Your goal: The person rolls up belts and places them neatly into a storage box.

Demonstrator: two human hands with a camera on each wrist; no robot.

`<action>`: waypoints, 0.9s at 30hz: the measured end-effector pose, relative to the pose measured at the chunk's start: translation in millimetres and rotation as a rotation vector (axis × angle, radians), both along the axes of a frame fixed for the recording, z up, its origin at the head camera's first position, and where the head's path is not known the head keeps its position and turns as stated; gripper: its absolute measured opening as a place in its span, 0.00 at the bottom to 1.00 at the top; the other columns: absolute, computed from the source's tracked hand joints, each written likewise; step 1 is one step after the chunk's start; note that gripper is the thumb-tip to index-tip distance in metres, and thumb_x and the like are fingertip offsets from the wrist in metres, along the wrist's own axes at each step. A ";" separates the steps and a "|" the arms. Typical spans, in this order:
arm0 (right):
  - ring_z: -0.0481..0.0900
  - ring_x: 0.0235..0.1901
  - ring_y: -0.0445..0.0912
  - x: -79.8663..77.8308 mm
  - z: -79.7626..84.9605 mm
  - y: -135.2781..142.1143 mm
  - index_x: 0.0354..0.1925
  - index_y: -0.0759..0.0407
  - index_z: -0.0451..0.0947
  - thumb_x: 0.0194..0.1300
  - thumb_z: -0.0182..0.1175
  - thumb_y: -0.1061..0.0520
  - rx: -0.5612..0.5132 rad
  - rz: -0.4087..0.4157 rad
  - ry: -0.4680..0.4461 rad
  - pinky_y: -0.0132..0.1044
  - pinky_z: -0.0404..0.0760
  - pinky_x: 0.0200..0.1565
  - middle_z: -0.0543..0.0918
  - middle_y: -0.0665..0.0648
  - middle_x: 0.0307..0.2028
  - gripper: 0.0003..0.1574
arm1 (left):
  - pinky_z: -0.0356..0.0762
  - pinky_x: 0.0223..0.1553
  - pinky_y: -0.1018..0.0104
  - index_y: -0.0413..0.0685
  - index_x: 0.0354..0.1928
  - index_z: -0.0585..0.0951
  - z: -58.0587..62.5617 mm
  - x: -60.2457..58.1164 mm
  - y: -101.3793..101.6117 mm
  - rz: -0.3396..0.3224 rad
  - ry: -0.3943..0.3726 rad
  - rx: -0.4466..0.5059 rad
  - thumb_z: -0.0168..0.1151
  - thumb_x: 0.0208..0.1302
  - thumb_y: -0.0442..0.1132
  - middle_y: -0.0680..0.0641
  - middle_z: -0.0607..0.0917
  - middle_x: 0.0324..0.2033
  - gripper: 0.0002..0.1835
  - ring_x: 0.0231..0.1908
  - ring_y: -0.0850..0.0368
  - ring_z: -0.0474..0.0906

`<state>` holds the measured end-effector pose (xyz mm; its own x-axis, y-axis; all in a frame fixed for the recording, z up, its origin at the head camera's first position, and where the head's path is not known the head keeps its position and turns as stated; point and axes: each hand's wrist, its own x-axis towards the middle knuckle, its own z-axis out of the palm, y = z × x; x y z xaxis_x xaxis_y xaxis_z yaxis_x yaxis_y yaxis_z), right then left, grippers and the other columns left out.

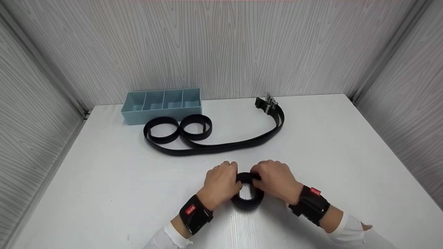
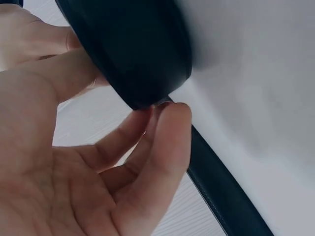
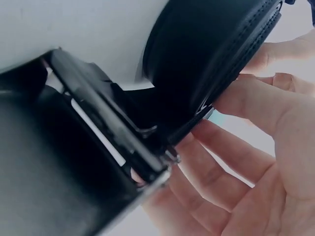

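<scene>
A black belt rolled into a coil (image 1: 247,204) stands on its edge on the white table, between both hands. My left hand (image 1: 221,181) grips the coil's left side, thumb at the inner rim; in the left wrist view its fingertips (image 2: 172,120) pinch the lower edge of the coil (image 2: 133,49). My right hand (image 1: 277,180) holds the upper right side, with its thumb inside the ring. Close up in the right wrist view, the thumb and fingers (image 3: 231,152) pinch the stitched edge of the coil (image 3: 202,54). The coil's buckle cannot be made out.
Beyond the hands lie two more black belts (image 1: 221,148), their ends curled into loops, with metal buckles (image 1: 271,101) at the back right. A blue four-compartment box (image 1: 161,114) stands at the back left. Grey wood-patterned panels (image 1: 221,48) border the table (image 1: 328,148).
</scene>
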<state>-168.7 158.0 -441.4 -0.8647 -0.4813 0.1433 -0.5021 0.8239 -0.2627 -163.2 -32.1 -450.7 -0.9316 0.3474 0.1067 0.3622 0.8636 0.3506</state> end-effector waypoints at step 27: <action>0.72 0.24 0.43 -0.6 11.7 0.7 0.28 0.60 0.83 0.50 0.70 0.65 0.047 0.011 -0.088 0.40 0.74 0.25 0.80 0.50 0.24 0.05 | 0.68 0.22 0.62 0.44 0.28 0.77 -3.9 -4.2 -1.6 -0.029 -0.154 0.156 0.68 0.55 0.37 0.51 0.77 0.22 0.08 0.21 0.57 0.70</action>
